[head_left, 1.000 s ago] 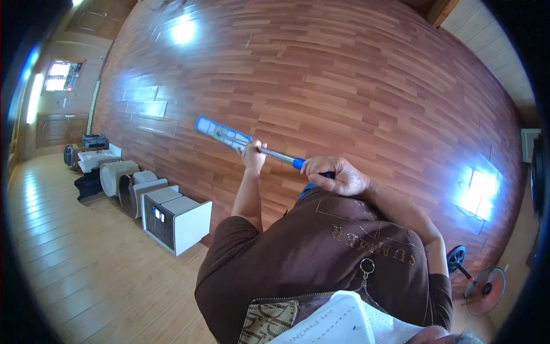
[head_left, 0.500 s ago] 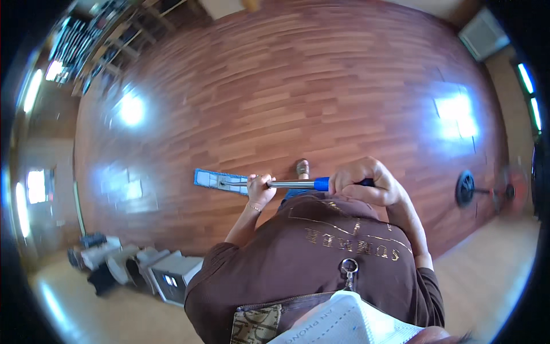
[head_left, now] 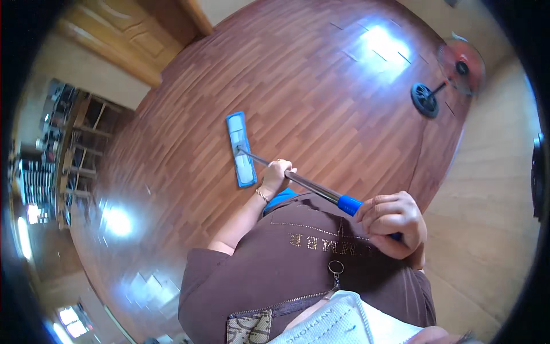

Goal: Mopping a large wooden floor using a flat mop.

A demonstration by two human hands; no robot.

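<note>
Both of my hands are closed round the handle of a flat mop (head_left: pixel 314 186). My right hand (head_left: pixel 396 222) wraps the blue grip at the upper end, close to my body on the right. Lower on the metal pole, my left hand (head_left: pixel 277 174) holds it with a bracelet at the wrist. The pole slants away to the far left. At its end the mop head (head_left: pixel 246 161), a long light-blue pad with a darker blue border, lies on the wooden floor (head_left: pixel 321 103).
A red fan with a round black base (head_left: pixel 424 100) stands at the far right by the wall. Along the left side is a wooden rack (head_left: pixel 86 143) full of things. A wooden door (head_left: pixel 134 34) is at the far left. Light glares off the floor in several places.
My body and view have turned to the right. The mop head has swung from lying crosswise at left to pointing away from me, farther out. Both hands keep their hold.
</note>
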